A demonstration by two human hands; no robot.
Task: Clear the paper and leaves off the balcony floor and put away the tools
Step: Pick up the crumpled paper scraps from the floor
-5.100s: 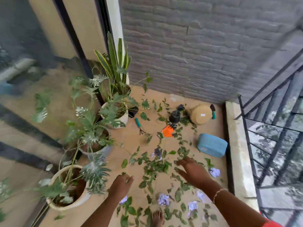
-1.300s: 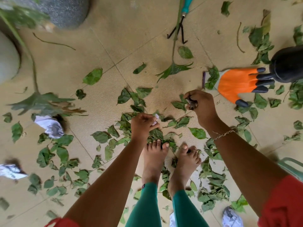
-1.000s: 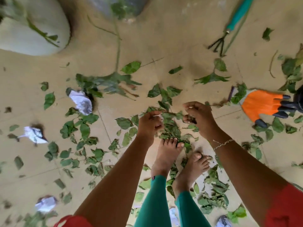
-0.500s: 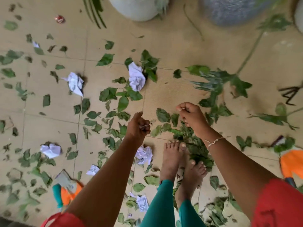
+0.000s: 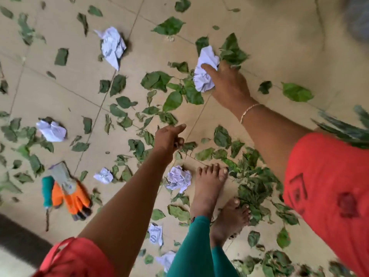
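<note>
Green leaves (image 5: 155, 81) and crumpled white paper balls lie scattered over the beige tiled floor (image 5: 269, 37). My right hand (image 5: 227, 82) reaches down onto one paper ball (image 5: 203, 76), thumb laid across its top and fingers on its far side. My left hand (image 5: 169, 136) hovers lower with fingers curled and thumb out; a small dark scrap seems tucked in them. Other paper balls lie at the top left (image 5: 112, 47), the far left (image 5: 52, 130) and beside my foot (image 5: 178, 179). An orange and grey glove (image 5: 69, 194) lies against a teal-handled tool (image 5: 47, 193).
My bare feet (image 5: 209, 186) stand among a thick clump of leaves (image 5: 257, 186). A grey pot (image 5: 357, 21) blurs the top right corner, with plant fronds (image 5: 343, 126) at the right edge. A dark threshold strip (image 5: 20, 236) runs along the bottom left.
The view has swung left across the floor, away from the pots. My right hand has opened from a fist and reached out onto a paper ball. My left hand stays curled.
</note>
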